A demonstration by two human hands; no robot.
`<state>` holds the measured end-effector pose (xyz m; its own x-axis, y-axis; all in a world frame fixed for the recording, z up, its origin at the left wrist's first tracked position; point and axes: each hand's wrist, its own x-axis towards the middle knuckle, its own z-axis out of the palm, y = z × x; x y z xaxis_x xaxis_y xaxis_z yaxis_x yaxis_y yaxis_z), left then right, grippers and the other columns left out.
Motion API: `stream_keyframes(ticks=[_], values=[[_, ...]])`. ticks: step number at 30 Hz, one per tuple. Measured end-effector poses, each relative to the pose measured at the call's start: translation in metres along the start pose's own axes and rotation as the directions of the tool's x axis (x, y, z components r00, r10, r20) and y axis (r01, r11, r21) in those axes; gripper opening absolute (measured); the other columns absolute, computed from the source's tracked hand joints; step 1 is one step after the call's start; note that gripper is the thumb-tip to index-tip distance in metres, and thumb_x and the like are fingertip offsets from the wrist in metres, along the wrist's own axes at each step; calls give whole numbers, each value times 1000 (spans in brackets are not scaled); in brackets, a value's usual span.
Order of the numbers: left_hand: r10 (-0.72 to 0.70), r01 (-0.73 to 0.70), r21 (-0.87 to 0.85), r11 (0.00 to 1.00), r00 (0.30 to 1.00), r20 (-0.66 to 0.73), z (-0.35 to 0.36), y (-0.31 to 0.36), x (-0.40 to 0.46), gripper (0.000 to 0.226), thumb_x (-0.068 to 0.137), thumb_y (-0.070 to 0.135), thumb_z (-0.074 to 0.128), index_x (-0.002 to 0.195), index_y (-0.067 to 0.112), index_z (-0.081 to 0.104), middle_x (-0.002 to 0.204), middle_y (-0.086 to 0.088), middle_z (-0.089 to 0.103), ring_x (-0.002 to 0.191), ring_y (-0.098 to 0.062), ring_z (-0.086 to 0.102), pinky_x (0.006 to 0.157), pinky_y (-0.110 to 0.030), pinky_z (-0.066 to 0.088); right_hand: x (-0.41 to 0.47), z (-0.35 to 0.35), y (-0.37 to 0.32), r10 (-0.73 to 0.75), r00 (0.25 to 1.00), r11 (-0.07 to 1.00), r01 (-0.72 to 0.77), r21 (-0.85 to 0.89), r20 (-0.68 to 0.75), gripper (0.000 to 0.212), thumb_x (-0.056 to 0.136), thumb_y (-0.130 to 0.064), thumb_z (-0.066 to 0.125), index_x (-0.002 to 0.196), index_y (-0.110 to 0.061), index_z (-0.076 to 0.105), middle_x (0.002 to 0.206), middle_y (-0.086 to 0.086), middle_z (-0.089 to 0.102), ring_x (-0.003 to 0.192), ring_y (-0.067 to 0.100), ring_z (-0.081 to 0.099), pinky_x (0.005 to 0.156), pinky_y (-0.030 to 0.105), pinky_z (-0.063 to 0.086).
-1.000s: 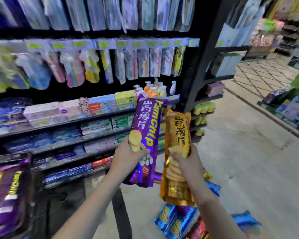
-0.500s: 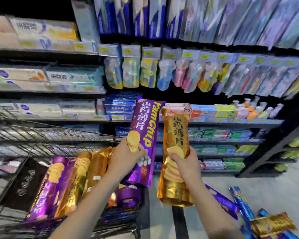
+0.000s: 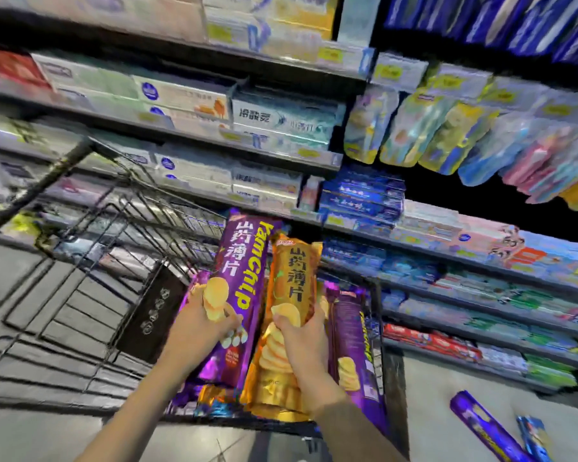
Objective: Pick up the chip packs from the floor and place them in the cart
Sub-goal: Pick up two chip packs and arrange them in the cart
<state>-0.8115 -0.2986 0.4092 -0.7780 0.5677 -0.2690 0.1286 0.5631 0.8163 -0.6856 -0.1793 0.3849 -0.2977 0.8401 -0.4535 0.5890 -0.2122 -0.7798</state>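
The left hand (image 3: 199,331) curls its fingers around a long purple foil chip pack (image 3: 244,291), and the right hand (image 3: 302,345) grips a long gold foil chip pack (image 3: 289,285). Both packs are held upright over the black wire cart (image 3: 90,261), which holds more packs. At four o'clock, a purple tube-shaped chip pack (image 3: 481,425) lies on the grey floor (image 3: 431,411). Stocked shelves (image 3: 247,151) stand at twelve o'clock.

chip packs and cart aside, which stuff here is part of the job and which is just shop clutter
Part of the job:
- purple pack, gripped by the left hand
- gold pack, gripped by the right hand
- wire cart
- packs in the cart
- purple pack on the floor
- blue pack on the floor

Just lying about:
- shelf boxes
- hanging packets
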Motion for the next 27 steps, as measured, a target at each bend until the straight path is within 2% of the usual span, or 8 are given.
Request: stream_keyframes(ticks=[4, 8, 11, 13, 17, 19, 23, 27], values=[[-66, 69, 40, 997, 995, -76, -22, -42, 28, 32, 63, 27, 76, 81, 26, 50, 72, 4, 66, 71, -16, 60, 60, -20, 39, 15, 75, 6, 73, 995, 995, -67, -77, 66, 83, 79, -51, 68, 146, -27, 25, 132, 2, 59, 116, 29, 59, 90, 32, 44], [-95, 104, 116, 988, 992, -79, -28, -96, 65, 33, 67, 17, 78, 85, 23, 51, 68, 8, 66, 69, -18, 60, 58, -18, 39, 34, 137, 20, 75, 991, 990, -61, -130, 108, 83, 82, -49, 64, 148, -24, 21, 136, 4, 53, 118, 30, 57, 96, 38, 47], [-89, 96, 158, 983, 995, -50, -23, -141, 90, 42, 57, 33, 73, 93, 28, 52, 81, 7, 67, 76, -19, 63, 69, -32, 50, 52, 172, 34, 53, 992, 988, -35, -153, 114, 83, 83, -45, 65, 149, -22, 20, 143, 3, 47, 123, 28, 53, 98, 36, 45], [-97, 103, 189, 977, 994, -41, -19, -167, 101, 43, 61, 31, 73, 98, 27, 51, 92, 5, 65, 83, -20, 62, 76, -35, 50, 61, 191, 46, 61, 991, 982, -37, -187, 123, 83, 86, -44, 63, 151, -20, 17, 147, 4, 41, 127, 28, 49, 99, 36, 43], [-170, 160, 242, 957, 985, 22, -11, -203, 117, 31, 66, 33, 72, 89, 22, 54, 90, -2, 66, 85, -24, 64, 77, -35, 50, 73, 221, 67, 83, 988, 958, -43, -284, 131, 83, 89, -46, 58, 152, -22, 10, 153, 8, 30, 131, 31, 44, 102, 37, 41], [-229, 197, 321, 926, 972, 62, -8, -214, 123, 46, 65, 46, 65, 96, 14, 57, 92, -8, 67, 92, -31, 64, 82, -38, 50, 75, 233, 75, 94, 988, 951, -53, -305, 121, 85, 89, -49, 57, 153, -24, 7, 153, 9, 26, 135, 31, 38, 105, 38, 40], [-154, 155, 502, 851, 987, -44, -11, -216, 125, 36, 84, 25, 56, 112, 3, 53, 111, -22, 61, 105, -40, 54, 90, -42, 42, 69, 242, 78, 93, 980, 922, -18, -388, 174, 85, 89, -50, 54, 154, -20, 7, 158, 12, 10, 144, 31, 14, 116, 42, 25], [-93, 83, 580, 810, 996, -11, -19, -198, 123, 35, 90, 21, 54, 120, 2, 50, 128, -20, 52, 117, -39, 49, 99, -43, 38, 64, 220, 61, 6, 969, 907, 99, -410, 246, 72, 93, -43, 51, 151, -16, 18, 158, 10, 10, 145, 30, 13, 117, 41, 23]])
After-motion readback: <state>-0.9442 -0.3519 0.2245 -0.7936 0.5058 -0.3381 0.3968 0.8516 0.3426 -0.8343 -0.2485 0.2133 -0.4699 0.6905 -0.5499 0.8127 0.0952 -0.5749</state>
